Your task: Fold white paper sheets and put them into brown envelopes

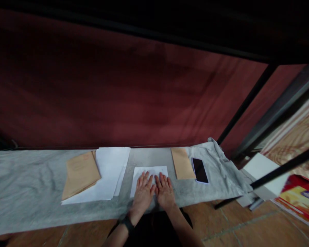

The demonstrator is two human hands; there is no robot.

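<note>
A white sheet of paper [157, 169] lies on the grey cloth in front of me. My left hand [144, 191] rests flat on its left half, fingers stretched out. Beside it, with thumbs close together, my right hand [164, 192] lies flat on the right half, fingers also extended. The hands cover much of the sheet. To the left is a stack of white paper [112, 164], partly under several brown envelopes [82, 171]. Right of the hands lies a single brown envelope [182, 164], its corner against a phone [200, 170] with a dark screen.
The grey cloth [36, 192] covers a long narrow table, bunched at its right end. Behind it rises a dark red panel [118, 92]. A black metal leg [247, 99] slants at the right. White boxes [262, 171] and a red-yellow package [298, 199] stand on the tiled floor.
</note>
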